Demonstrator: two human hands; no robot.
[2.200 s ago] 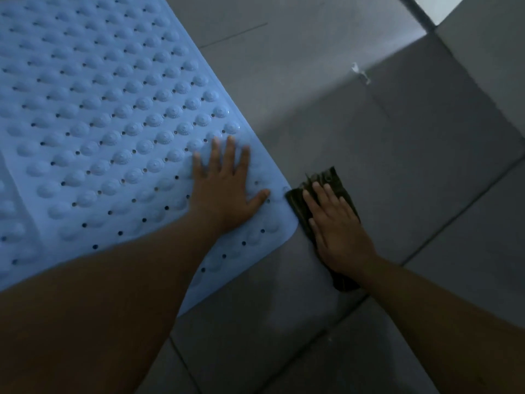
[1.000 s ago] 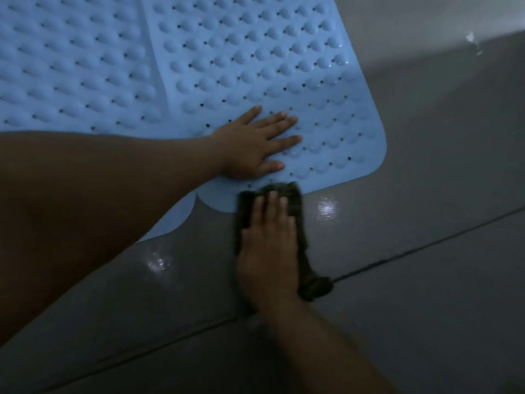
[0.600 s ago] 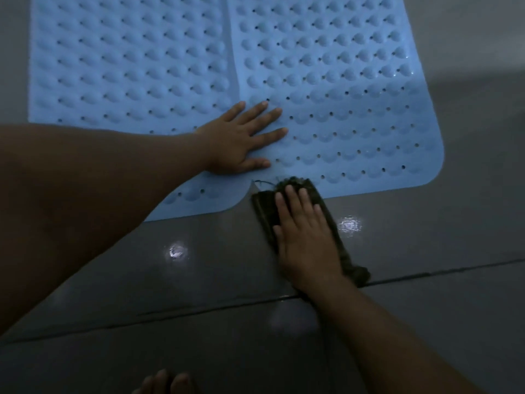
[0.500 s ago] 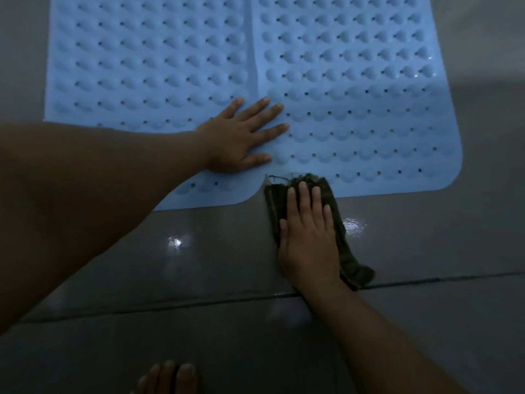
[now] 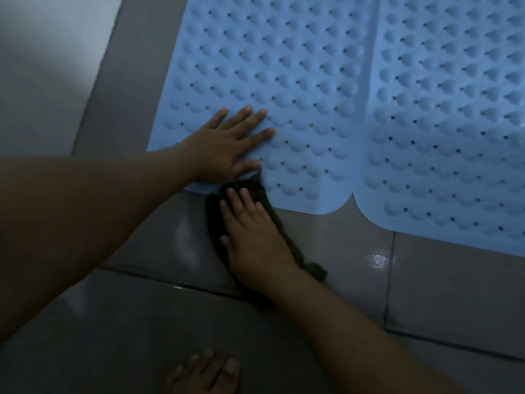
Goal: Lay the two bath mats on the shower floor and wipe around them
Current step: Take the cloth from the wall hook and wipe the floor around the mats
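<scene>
Two light blue bath mats with bumps and drain holes lie flat, side by side, on the grey tiled floor: the left mat point(image 5: 284, 81) and the right mat point(image 5: 454, 123). My left hand point(image 5: 227, 146) presses flat, fingers spread, on the near left corner of the left mat. My right hand point(image 5: 252, 240) lies flat on a dark cloth point(image 5: 287, 237), pressing it on the tile against the left mat's near edge. The top of the cloth overlaps that edge slightly.
Grey floor tiles point(image 5: 426, 294) with dark grout lines stretch below the mats, with a wet glint at the right. A pale wall point(image 5: 42, 66) rises at the upper left. My bare foot point(image 5: 204, 373) shows at the bottom edge.
My right hand has slid the cloth leftwards along the mats' near edge, from past the middle notch to the left mat's corner. My left hand has shifted left as well.
</scene>
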